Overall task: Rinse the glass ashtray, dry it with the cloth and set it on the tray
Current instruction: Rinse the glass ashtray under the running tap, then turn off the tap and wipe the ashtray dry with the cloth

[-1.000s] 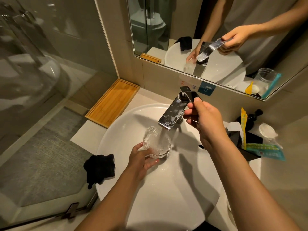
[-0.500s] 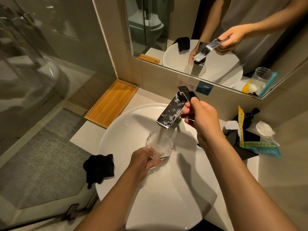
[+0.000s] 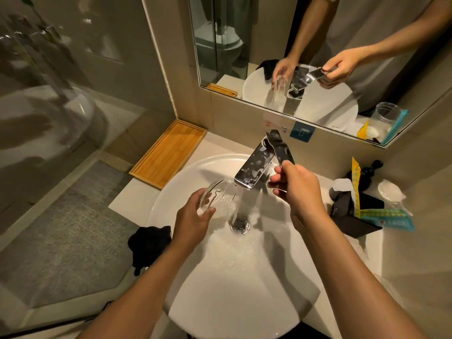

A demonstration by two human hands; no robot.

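My left hand (image 3: 192, 220) grips the clear glass ashtray (image 3: 218, 196), tipped on its side just left of the water stream over the white basin (image 3: 171, 192). Water runs from the chrome faucet (image 3: 254, 168) straight onto the drain (image 3: 240, 225). My right hand (image 3: 297, 189) pinches the end of the raised faucet lever (image 3: 278, 146). A black cloth (image 3: 149, 243) lies crumpled on the basin's left rim. The bamboo tray (image 3: 168, 152) sits on the counter at the far left, against the wall.
A glass shower partition (image 3: 61, 118) stands along the left. A mirror (image 3: 305, 57) hangs above the counter. On the right are a black holder (image 3: 354, 216) with yellow and teal sachets (image 3: 355, 182) and wrapped toiletries (image 3: 390, 192).
My left hand has tilted the ashtray up and drawn it left out of the stream, which now falls onto the drain. My right hand stays on the lever.
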